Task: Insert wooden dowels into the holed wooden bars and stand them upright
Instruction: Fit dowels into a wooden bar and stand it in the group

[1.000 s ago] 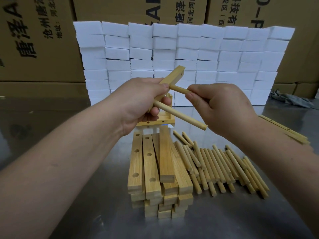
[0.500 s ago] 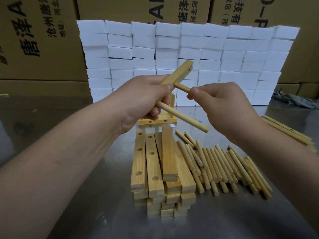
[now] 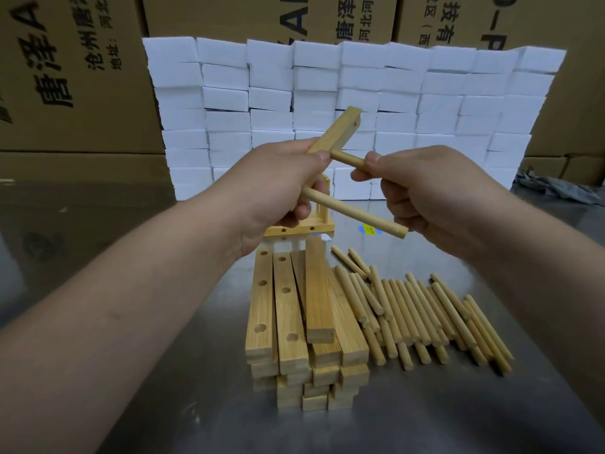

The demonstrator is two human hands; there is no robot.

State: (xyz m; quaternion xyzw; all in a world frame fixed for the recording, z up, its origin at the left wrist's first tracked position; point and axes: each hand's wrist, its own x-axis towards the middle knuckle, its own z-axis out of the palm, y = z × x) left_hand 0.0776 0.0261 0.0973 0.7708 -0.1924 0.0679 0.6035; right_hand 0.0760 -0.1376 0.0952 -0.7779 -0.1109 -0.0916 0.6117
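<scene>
Brown cardboard cartons (image 3: 65,77) printed with black characters and a wall of white foam blocks (image 3: 360,93) stood well behind the pile of pale, flat wooden bars with drilled holes (image 3: 288,322), which lay at the centre of a dull steel tabletop (image 3: 131,404). Just right of the pile and touching it, a row of round wooden dowels (image 3: 419,316) lay side by side, apparently kept within easy reach as stock. Directly behind the pile stood a finished bar-and-dowel assembly (image 3: 304,227), upright and largely hidden by the hands. Above the pile, the person's left hand (image 3: 271,185) was closed round one holed wooden bar (image 3: 337,129), tilting it up and away so its drilled face turned towards the other hand. The right hand (image 3: 435,191) pinched the upper dowel (image 3: 347,160) between thumb and forefinger, its far end meeting the bar beside the left thumb, evidently being pressed into a hole; how deep it sat could not be told. A second dowel (image 3: 357,216) already jutted from the bar lower down, pointing rightwards beneath the right hand. A hole near the bar's top end appeared unfilled, suggesting the piece was not yet ready to stand.
</scene>
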